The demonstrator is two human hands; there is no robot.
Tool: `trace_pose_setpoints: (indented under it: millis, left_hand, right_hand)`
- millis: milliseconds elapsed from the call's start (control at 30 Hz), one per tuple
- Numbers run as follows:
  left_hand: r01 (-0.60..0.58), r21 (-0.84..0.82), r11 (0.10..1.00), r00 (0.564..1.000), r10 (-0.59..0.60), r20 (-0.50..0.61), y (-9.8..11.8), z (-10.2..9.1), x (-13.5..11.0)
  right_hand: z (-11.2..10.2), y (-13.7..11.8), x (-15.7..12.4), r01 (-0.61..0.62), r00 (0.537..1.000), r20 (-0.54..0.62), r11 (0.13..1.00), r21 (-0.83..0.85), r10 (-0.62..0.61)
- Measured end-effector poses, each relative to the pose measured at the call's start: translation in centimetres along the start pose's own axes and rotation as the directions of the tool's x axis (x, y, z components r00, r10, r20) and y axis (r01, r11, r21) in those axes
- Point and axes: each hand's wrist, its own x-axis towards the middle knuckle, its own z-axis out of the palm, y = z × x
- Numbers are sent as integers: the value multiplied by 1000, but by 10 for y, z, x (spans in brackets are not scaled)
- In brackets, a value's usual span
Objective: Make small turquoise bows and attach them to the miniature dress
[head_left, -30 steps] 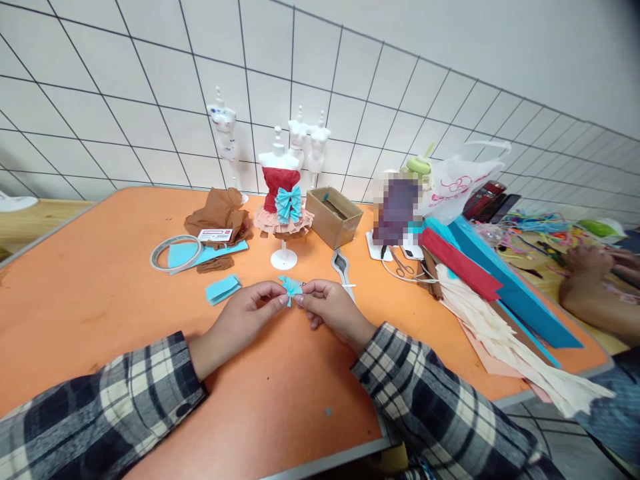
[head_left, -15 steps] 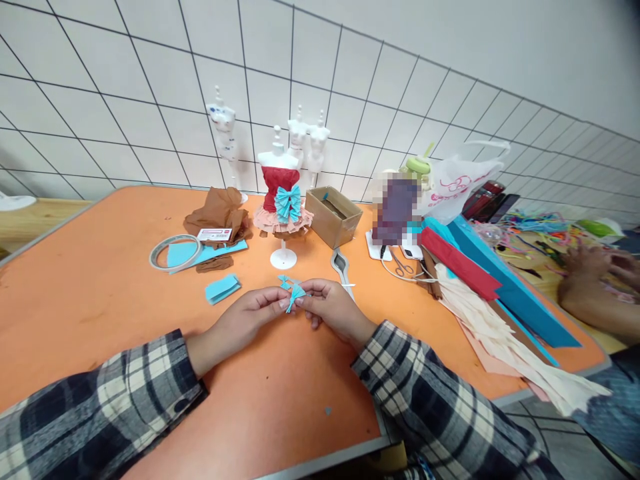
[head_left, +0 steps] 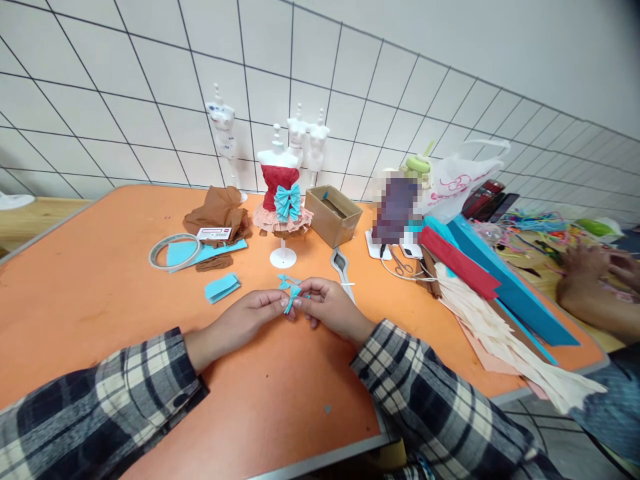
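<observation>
Between my fingertips is a small light-blue crepe paper bow (head_left: 292,300), narrow at its middle. My left hand (head_left: 255,315) pinches it from the left, and my right hand (head_left: 330,308) pinches it from the right. Just beyond my fingers, another small blue bow (head_left: 284,281) lies on the table. Behind it stands a mini mannequin (head_left: 278,159) in a red bodice (head_left: 277,183) and a pink ruffled skirt (head_left: 265,219), with a larger blue bow (head_left: 288,203) at the waist. A folded blue paper piece (head_left: 223,288) rests left of my hands.
A tape roll (head_left: 156,252) and brown crepe paper (head_left: 213,210) lie at left. Behind my right hand are a cardboard box (head_left: 333,223) and grey-handled tool (head_left: 340,263). Scissors (head_left: 403,265) and crepe paper sheets (head_left: 463,263) are at right, near another person's hands (head_left: 590,267).
The bow in my fingers has turned slightly, and its middle now looks more pinched. Both hands stay in nearly the same place above the table.
</observation>
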Motion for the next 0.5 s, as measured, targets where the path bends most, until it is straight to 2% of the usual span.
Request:
trace_pose_setpoints:
  millis: [67, 233, 367, 500]
  left_hand:
    - [7, 14, 1000, 999, -7, -35, 0, 0, 0]
    - [-29, 51, 998, 975, 40, -219, 0, 1, 1]
    - [-16, 158, 987, 974, 51, -221, 2, 0, 1]
    - [2, 184, 983, 978, 37, -204, 1, -3, 2]
  right_hand:
    - [0, -1, -1, 12, 1000, -3, 1000, -3, -12]
    - [2, -2, -1, 31, 996, -86, 998, -55, -35]
    - [2, -1, 0, 37, 996, -83, 995, -90, -44]
    - [0, 1, 1, 19, 996, -82, 996, -84, -26]
